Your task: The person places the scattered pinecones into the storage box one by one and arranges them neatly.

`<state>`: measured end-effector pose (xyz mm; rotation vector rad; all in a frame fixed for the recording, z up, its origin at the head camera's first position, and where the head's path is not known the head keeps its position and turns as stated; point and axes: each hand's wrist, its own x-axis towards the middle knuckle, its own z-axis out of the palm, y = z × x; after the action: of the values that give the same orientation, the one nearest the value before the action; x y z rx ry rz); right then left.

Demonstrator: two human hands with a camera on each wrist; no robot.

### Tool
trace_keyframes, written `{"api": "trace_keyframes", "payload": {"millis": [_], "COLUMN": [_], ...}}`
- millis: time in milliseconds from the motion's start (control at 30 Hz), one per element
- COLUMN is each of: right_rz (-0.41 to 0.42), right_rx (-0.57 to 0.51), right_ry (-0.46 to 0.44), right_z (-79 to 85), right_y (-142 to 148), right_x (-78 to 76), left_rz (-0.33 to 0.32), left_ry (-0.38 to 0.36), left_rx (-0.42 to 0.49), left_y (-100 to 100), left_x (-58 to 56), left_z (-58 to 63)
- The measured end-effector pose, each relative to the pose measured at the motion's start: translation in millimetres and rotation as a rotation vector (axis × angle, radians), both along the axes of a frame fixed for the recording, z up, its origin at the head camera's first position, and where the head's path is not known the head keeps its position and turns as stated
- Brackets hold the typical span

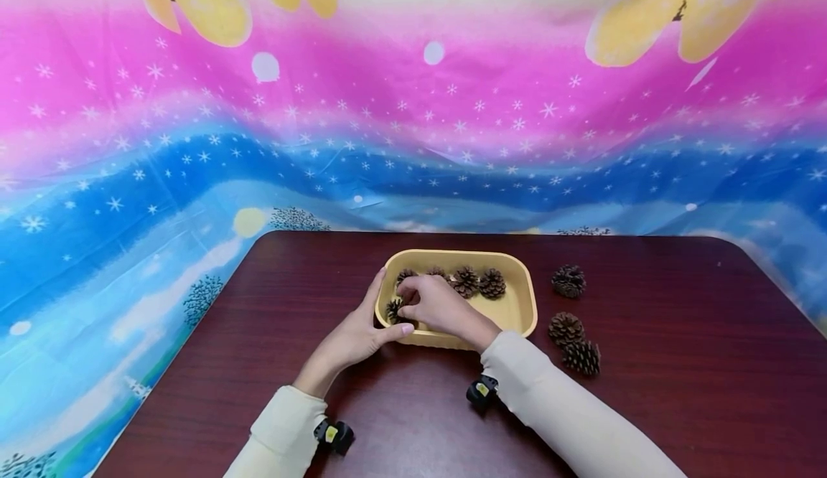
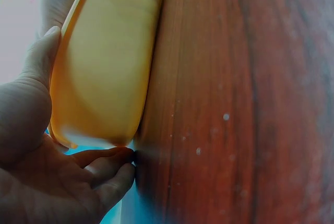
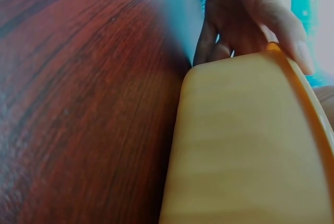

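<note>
A yellow rectangular plastic box point(image 1: 515, 313) stands on the table with several brown pine cones inside, among them a pine cone point(image 1: 492, 283) at the far right of a row along its back. My left hand point(image 1: 352, 334) grips the box's left end, thumb at the front rim and fingers along the side. In the left wrist view the box's outer wall point(image 2: 107, 62) lies between thumb and fingers. Reaching over the front rim, my right hand point(image 1: 439, 307) pinches a dark pine cone point(image 1: 394, 311) in the front left corner; its fingers partly hide that cone and others behind.
On the dark red wooden table point(image 1: 678, 363), right of the box, lie a single pine cone point(image 1: 568, 281) and, nearer, a pine cone point(image 1: 566, 329) touching another pine cone point(image 1: 582, 358). A colourful snowflake-patterned cloth point(image 1: 413, 119) hangs behind the table and along its left.
</note>
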<state>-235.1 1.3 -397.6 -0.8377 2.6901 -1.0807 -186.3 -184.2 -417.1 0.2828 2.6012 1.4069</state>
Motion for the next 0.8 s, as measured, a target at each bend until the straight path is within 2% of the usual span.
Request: {"api": "trace_keyframes", "payload": {"millis": [333, 533, 800], "right_rz": [0.035, 0.018, 0.006], "right_rx": [0.029, 0.018, 0.005], "right_ry": [-0.04, -0.051, 0.008], "right_z": [2.5, 1.4, 0.9], "right_y": [6.4, 8.9, 5.9], "right_x": [1.0, 0.6, 1.5], "left_rz": [0.023, 0.03, 0.022], "left_ry": [-0.008, -0.009, -0.003], "left_rx": [-0.023, -0.042, -0.036], "left_y": [0.0, -0.1, 0.0], "left_x": [1.5, 0.8, 0.4], "left_z": [1.0, -0.4, -1.0]}}
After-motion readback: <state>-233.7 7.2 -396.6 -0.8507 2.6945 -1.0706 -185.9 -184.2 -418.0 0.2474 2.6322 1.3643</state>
